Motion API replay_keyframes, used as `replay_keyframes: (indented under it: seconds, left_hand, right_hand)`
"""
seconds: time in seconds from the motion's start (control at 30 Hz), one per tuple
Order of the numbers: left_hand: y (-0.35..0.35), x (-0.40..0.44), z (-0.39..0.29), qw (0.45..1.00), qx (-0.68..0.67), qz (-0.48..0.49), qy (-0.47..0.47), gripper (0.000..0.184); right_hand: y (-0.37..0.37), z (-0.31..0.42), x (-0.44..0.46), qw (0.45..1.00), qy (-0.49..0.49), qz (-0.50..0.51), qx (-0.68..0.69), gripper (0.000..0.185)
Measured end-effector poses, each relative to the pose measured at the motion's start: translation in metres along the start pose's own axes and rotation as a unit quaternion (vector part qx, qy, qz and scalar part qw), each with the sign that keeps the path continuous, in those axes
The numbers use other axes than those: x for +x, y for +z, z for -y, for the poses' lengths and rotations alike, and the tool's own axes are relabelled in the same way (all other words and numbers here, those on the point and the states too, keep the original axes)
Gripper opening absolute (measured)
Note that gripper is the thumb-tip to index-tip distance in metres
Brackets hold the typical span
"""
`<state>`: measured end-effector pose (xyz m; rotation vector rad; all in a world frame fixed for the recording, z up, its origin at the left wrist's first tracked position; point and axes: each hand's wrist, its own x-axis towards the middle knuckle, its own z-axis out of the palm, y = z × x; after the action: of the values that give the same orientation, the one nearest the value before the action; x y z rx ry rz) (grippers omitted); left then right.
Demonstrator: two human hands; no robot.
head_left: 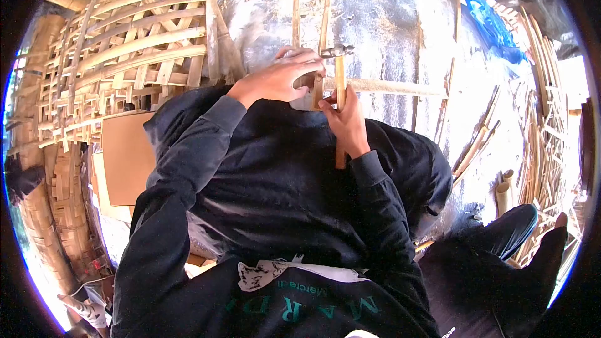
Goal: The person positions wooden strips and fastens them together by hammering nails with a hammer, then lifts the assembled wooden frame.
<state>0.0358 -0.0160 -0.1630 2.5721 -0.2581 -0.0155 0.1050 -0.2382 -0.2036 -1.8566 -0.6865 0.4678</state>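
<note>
My right hand [348,119] is closed around the wooden handle of a hammer [340,78]. Its metal head points away from me, and the handle's end hangs below my wrist. The right thumb reaches toward a short bamboo piece [318,92] just left of the handle. My left hand [282,76] curves over from the left, its fingertips at the top of that short piece and its thumb lower down. What lies inside the left grip is partly hidden. A long bamboo stick [394,87] runs rightward from behind the hammer handle.
Shiny silver sheeting [388,31] covers the ground ahead, with thin bamboo strips [296,12] on it. Woven bamboo lattice [144,31] stands at left above a cardboard box [128,156]. Blue plastic [494,28] and bundled strips [544,112] lie right. Another person [488,275] sits at lower right.
</note>
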Motion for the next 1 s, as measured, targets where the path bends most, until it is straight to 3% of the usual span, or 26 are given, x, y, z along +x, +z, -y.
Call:
replay_keyframes:
  seconds: [0.23, 0.33, 0.5, 0.8, 0.93, 1.0]
  left_hand:
    - [0.014, -0.003, -0.001, 0.998, 0.048, -0.023, -0.038, 0.06]
    - [0.013, -0.001, 0.004, 0.998, 0.066, -0.002, -0.019, 0.059]
    - [0.021, -0.001, 0.012, 0.992, 0.096, -0.073, 0.028, 0.065]
    - [0.024, -0.001, 0.018, 0.996, 0.087, -0.019, 0.005, 0.075]
    - [0.026, -0.004, 0.02, 0.993, 0.112, -0.042, 0.018, 0.076]
    - [0.025, -0.003, 0.019, 0.994, 0.107, -0.021, 0.009, 0.085]
  right_hand:
    - [-0.004, 0.01, -0.001, 1.0, -0.015, 0.002, -0.002, 0.028]
    - [-0.003, 0.012, -0.002, 0.998, -0.062, -0.008, -0.023, 0.027]
    - [-0.007, 0.014, -0.001, 0.997, -0.063, -0.012, -0.035, 0.025]
    - [-0.006, 0.016, -0.002, 0.996, -0.08, -0.014, -0.04, 0.024]
    - [-0.005, 0.018, -0.004, 0.997, -0.055, -0.005, -0.046, 0.024]
    - [-0.004, 0.018, -0.004, 0.997, -0.061, -0.002, -0.044, 0.024]
